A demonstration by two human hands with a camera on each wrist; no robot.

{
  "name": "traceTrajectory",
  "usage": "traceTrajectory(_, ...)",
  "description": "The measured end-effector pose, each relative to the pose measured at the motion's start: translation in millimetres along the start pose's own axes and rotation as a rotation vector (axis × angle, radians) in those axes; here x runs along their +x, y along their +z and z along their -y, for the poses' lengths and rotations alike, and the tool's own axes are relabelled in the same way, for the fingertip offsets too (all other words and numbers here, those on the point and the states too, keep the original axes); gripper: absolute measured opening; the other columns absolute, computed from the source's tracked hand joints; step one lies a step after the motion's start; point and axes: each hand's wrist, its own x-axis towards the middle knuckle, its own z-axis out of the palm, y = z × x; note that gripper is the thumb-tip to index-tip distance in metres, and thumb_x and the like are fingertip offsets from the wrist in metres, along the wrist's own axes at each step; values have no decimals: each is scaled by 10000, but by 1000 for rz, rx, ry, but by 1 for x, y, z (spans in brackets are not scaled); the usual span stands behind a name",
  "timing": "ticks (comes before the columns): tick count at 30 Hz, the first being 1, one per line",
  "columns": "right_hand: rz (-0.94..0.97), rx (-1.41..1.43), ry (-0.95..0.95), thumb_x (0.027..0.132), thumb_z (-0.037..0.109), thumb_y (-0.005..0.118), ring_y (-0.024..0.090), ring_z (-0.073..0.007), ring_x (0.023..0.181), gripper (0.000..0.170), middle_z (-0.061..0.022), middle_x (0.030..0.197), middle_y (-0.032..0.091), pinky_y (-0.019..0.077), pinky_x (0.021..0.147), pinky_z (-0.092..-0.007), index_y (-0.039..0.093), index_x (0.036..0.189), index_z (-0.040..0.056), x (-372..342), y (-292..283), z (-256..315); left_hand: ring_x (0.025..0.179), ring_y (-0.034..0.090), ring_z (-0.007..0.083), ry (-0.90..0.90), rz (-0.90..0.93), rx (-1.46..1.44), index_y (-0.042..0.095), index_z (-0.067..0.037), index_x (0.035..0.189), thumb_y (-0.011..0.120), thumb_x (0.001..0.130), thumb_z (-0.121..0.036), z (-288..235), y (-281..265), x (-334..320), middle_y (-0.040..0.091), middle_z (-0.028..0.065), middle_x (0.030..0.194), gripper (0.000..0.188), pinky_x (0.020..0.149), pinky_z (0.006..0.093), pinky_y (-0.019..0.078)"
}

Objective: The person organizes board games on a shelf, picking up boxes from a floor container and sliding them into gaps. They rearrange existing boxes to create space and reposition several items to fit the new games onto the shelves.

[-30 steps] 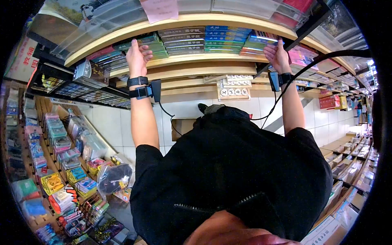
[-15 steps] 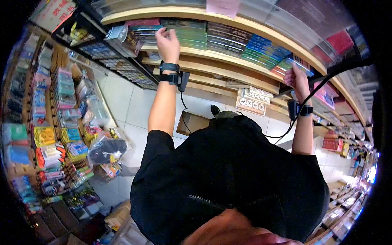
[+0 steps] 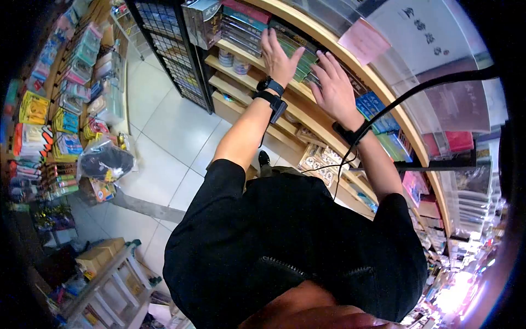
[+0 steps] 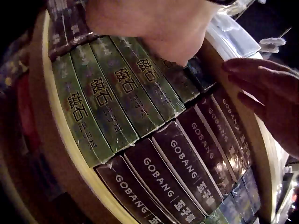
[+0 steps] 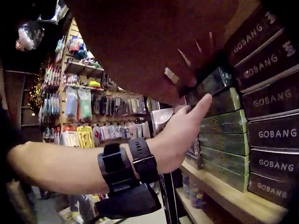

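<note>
A stack of green boxes [image 4: 110, 100] lies on the shelf, beside a stack of dark GOBANG boxes [image 5: 274, 133]. My left hand [image 3: 280, 61] is at the green boxes with its fingers extended and thumb apart; whether its fingertips touch them, I cannot tell. In the right wrist view the left hand [image 5: 180, 135] has its thumb near the top green boxes. My right hand [image 3: 335, 92] is held with straight, slightly spread fingers in front of the stacks, holding nothing. Part of the right hand [image 4: 268, 95] shows at the right of the left wrist view.
A wooden shelf edge [image 3: 416, 129] runs above the boxes, with a pink paper [image 3: 364, 41] on it. Blue boxes [image 3: 378, 107] lie to the right. A black wire rack [image 3: 164, 44] stands left of the shelf, and a cable [image 3: 433, 82] crosses near the right arm.
The view has turned, and the shelf now slants down to the right. My right hand has moved left from the far boxes to near my left hand, and its fingers have straightened.
</note>
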Motion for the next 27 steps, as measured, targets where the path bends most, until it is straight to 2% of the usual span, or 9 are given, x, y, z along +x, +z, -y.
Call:
traceTrajectory(4, 25, -80, 5, 770, 169, 616, 375, -339, 1241, 465, -181, 1345, 395, 337, 1013, -413, 495, 1196, 28, 14, 18, -5, 1260, 259, 416, -90, -23, -79, 200, 59, 1363, 672, 767, -398, -6, 12, -9, 222, 271, 1386, 886, 1043, 470, 234)
traceTrajectory(7, 44, -157, 74, 746, 193, 618, 428, -336, 1174, 556, -186, 1326, 410, 364, 973, -413, 447, 1251, 35, 16, 26, -5, 1290, 215, 421, -120, -26, -99, 190, 71, 1364, 647, 784, -393, -8, 18, -10, 206, 271, 1399, 872, 1055, 478, 206)
traceTrajectory(16, 18, -202, 149, 759, 225, 605, 482, -325, 1087, 527, -166, 1203, 494, 413, 872, -429, 457, 1242, 74, 20, 33, -2, 1314, 168, 424, -136, -11, -80, 188, 89, 1359, 625, 796, -410, -9, 24, -13, 164, 267, 1421, 870, 1064, 495, 178)
traceTrajectory(27, 12, -234, 132, 764, 237, 589, 497, -324, 1049, 516, -174, 1194, 501, 412, 861, -424, 458, 1235, 73, 26, 38, -1, 1319, 161, 411, -132, -48, -66, 178, 82, 1360, 615, 809, -374, -7, 30, -14, 149, 239, 1429, 838, 1060, 495, 170)
